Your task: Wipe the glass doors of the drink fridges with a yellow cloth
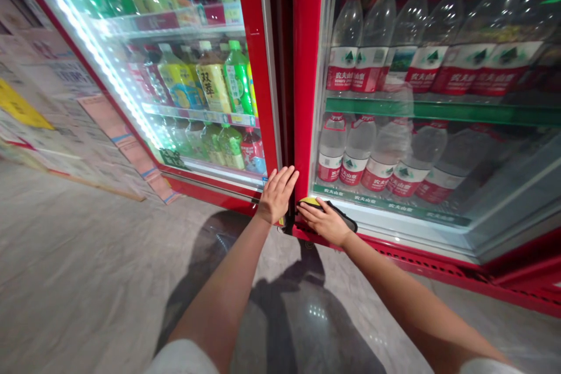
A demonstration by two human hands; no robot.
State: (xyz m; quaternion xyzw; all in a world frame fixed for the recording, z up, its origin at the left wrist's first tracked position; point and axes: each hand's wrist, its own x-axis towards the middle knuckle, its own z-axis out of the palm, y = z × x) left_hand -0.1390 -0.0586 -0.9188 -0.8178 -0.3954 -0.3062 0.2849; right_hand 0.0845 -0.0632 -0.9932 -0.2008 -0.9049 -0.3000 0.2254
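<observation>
My left hand lies flat with its fingers stretched out, on the lower right corner of the left drinks fridge's red door frame. My right hand presses a yellow and dark grey cloth against the lower left corner of the right fridge's red frame. Its fingers lie over the cloth and hide most of it. A narrow dark gap runs between the two fridges, just above my hands.
Behind the right fridge's glass stand red-capped water bottles on two shelves. The left fridge holds green, yellow and brown drink bottles. Stacked cartons stand at the left. The grey floor carries my shadow.
</observation>
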